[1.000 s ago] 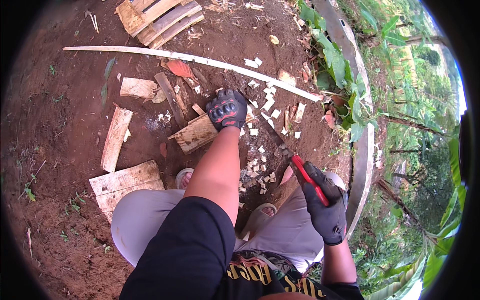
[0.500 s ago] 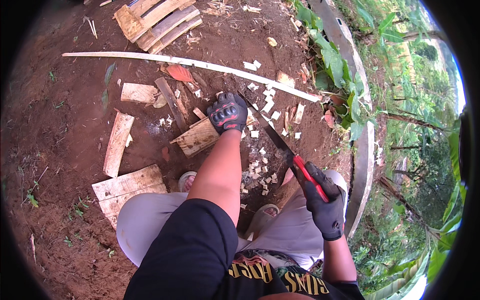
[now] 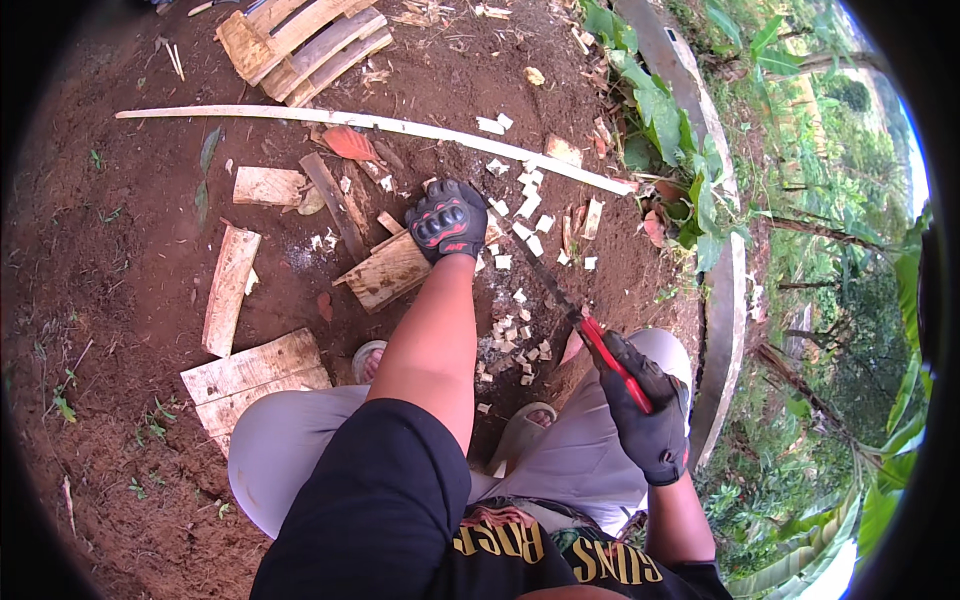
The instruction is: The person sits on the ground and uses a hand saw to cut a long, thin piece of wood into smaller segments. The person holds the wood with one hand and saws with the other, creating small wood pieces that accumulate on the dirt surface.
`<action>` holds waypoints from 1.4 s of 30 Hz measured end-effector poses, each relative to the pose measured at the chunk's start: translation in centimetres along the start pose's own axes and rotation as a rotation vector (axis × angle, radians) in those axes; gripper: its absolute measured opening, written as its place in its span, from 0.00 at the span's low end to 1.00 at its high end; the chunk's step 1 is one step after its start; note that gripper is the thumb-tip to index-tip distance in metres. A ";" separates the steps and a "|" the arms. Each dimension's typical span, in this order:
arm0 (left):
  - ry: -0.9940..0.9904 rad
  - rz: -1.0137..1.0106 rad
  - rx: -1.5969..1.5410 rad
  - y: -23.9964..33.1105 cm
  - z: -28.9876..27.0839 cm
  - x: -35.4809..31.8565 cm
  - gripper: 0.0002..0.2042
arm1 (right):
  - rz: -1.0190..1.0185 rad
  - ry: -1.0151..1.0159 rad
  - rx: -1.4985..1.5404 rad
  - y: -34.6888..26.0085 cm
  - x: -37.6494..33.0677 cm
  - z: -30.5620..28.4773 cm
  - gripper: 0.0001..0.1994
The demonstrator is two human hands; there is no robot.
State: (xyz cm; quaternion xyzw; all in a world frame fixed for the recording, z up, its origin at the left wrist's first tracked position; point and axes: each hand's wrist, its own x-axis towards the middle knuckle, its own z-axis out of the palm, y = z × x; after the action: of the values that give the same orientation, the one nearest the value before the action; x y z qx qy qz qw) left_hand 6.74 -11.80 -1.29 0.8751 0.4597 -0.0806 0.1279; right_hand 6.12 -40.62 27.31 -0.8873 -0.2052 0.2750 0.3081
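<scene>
Gripping machete [image 3: 560, 295], right hand [image 3: 648, 425]; left hand [image 3: 445, 218] pressing board [image 3: 388, 272].

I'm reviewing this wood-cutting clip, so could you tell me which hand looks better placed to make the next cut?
Probably the right hand: it grips the red-handled blade, pointed toward the wood block that the left hand rests on.

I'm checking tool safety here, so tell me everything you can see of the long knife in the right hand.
The knife has a long, narrow, dark blade and a red handle. The gloved right hand grips the handle. The blade slants up and left toward the gloved left hand, its tip near that glove, above pale wood chips on the soil.
</scene>
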 end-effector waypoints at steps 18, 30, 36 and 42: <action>-0.035 0.027 0.000 0.8 -0.8 -0.1 0.21 | -0.017 -0.028 -0.016 1.1 4.0 7.6 0.26; -0.099 0.001 -0.002 0.9 -1.1 -0.1 0.21 | 0.047 -0.055 0.134 0.5 5.9 5.7 0.22; -0.006 0.000 -0.035 0.7 -0.7 -0.3 0.22 | -0.112 -0.024 0.067 2.1 6.0 5.8 0.23; 0.006 -0.044 -0.022 1.2 -0.7 -0.4 0.22 | -0.120 0.018 0.053 1.4 4.6 7.2 0.24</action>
State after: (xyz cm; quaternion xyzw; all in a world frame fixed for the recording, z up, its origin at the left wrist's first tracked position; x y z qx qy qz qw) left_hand 7.55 -12.56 -0.34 0.8634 0.4803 -0.0756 0.1345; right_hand 5.48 -36.02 20.01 -0.8673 -0.2481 0.2534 0.3492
